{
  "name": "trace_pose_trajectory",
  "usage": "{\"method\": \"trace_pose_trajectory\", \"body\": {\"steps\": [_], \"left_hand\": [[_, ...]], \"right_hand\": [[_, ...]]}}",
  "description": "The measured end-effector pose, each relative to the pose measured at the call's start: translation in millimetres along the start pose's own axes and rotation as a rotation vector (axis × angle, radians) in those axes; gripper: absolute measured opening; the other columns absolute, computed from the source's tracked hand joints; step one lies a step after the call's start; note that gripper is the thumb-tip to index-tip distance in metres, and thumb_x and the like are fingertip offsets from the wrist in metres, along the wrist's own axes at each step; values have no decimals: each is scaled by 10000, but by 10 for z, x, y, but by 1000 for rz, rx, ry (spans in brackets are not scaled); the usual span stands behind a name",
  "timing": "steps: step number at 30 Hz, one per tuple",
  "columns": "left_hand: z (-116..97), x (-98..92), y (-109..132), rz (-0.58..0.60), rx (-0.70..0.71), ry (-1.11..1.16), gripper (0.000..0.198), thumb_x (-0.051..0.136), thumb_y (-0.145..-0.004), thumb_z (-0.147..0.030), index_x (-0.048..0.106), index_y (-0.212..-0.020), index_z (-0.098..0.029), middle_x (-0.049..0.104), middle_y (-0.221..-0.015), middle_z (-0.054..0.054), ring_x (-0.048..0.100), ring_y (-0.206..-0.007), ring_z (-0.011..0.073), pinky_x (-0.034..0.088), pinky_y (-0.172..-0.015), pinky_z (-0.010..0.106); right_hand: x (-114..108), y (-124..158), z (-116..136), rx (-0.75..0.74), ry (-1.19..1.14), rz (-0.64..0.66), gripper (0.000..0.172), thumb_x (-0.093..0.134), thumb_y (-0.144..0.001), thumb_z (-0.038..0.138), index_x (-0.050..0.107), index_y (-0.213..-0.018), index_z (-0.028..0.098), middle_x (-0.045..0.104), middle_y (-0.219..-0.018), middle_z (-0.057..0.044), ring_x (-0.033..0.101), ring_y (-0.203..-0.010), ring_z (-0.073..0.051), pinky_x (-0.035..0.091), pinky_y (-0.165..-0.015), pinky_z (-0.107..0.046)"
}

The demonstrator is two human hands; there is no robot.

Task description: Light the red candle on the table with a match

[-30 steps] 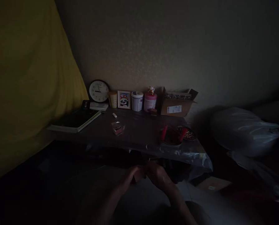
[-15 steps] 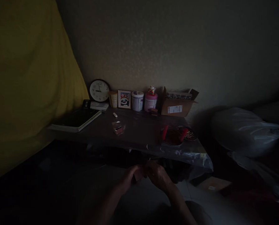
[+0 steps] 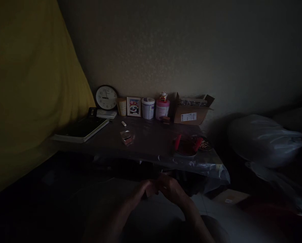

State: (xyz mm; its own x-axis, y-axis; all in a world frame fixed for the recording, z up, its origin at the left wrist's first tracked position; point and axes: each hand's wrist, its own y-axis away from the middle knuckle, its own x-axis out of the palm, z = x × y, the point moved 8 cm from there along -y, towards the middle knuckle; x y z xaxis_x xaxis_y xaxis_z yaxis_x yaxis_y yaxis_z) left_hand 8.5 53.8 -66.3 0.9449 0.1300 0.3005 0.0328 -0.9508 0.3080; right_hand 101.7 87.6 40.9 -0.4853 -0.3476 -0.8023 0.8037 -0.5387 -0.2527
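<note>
Low in the head view, with twelve o'clock straight ahead of the hands, the left hand (image 3: pixel 143 187) and the right hand (image 3: pixel 170 187) meet in front of the near edge of the dark surface (image 3: pixel 151 131). A small flat-sided piece (image 3: pixel 150 192) sits between them, against the left hand, whose fingers are bent round it; the right hand's fingers are curled narrow right beside it, and the gloom hides whether they grip it too. At eleven o'clock on the surface lie a pink packet (image 3: pixel 127 139) in clear wrapping and, beyond it, a small white object (image 3: pixel 124 124), with the round clock (image 3: pixel 106 97) upright farther back. A thick book (image 3: pixel 81 130) lies at ten. At twelve, near the wall, a white tin (image 3: pixel 148 108) stands just beside a pink tin (image 3: pixel 162 110) topped by a cat figurine (image 3: pixel 163 96). At one o'clock, two red pieces (image 3: pixel 177 142) rise from a dark dish, with an open cardboard box (image 3: pixel 190 115) behind.
</note>
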Motion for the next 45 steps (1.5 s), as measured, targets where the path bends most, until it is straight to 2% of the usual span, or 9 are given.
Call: {"method": "trace_pose_trajectory", "body": {"steps": [10, 18, 22, 26, 35, 41, 45], "left_hand": [[-78, -1, 8, -18, 27, 112, 398, 525, -697, -469, 675, -938, -190, 702, -769, 46, 614, -805, 235, 403, -748, 347], [-179, -65, 32, -92, 76, 212, 350, 498, -733, -368, 652, -1004, -209, 702, -883, 42, 605, -880, 212, 411, -721, 298], [-249, -62, 59, -117, 133, 203, 329, 503, -726, -355, 667, -961, -194, 699, -957, 57, 588, -960, 229, 414, -777, 308], [-236, -81, 18, -142, 164, 169, 302, 514, -712, -347, 672, -920, -195, 698, -937, 49, 594, -936, 228, 418, -786, 316], [-259, -12, 28, -146, 183, 29, 232, 523, -715, -332, 676, -836, -205, 673, -754, 22, 605, -814, 227, 437, -683, 319], [-315, 12, 63, -144, 204, 21, 249, 501, -748, -355, 664, -867, -209, 673, -756, 28, 607, -832, 230, 444, -697, 318], [-353, 26, 56, -145, 231, 23, 221, 538, -725, -344, 664, -830, -196, 681, -811, 35, 604, -847, 223, 441, -742, 311]], "right_hand": [[-99, -1, -102, 22, -48, -85, 137, 512, -807, 92, 602, -764, 186, 626, -761, -8, 599, -710, -120, 441, -641, -201], [-200, -6, -140, 18, -150, -183, 143, 523, -825, 110, 632, -856, 196, 630, -827, -20, 609, -755, -127, 470, -665, -215], [-202, -12, -63, -44, -167, -194, 175, 509, -827, 95, 643, -852, 205, 616, -833, -21, 602, -780, -131, 475, -694, -230], [-187, -17, -24, -59, -145, -193, 172, 504, -827, 87, 631, -847, 201, 597, -850, -26, 591, -780, -131, 474, -703, -236], [-201, -26, 99, -91, -176, -184, 150, 512, -818, 104, 632, -817, 194, 592, -804, -33, 577, -760, -138, 460, -684, -239], [-270, -11, 27, -43, -190, -206, 168, 501, -810, 88, 622, -788, 203, 584, -788, -15, 569, -745, -131, 447, -681, -234], [-221, -14, 30, -50, -139, -178, 185, 488, -779, 62, 613, -783, 197, 573, -797, -21, 566, -743, -136, 447, -672, -238]]}}
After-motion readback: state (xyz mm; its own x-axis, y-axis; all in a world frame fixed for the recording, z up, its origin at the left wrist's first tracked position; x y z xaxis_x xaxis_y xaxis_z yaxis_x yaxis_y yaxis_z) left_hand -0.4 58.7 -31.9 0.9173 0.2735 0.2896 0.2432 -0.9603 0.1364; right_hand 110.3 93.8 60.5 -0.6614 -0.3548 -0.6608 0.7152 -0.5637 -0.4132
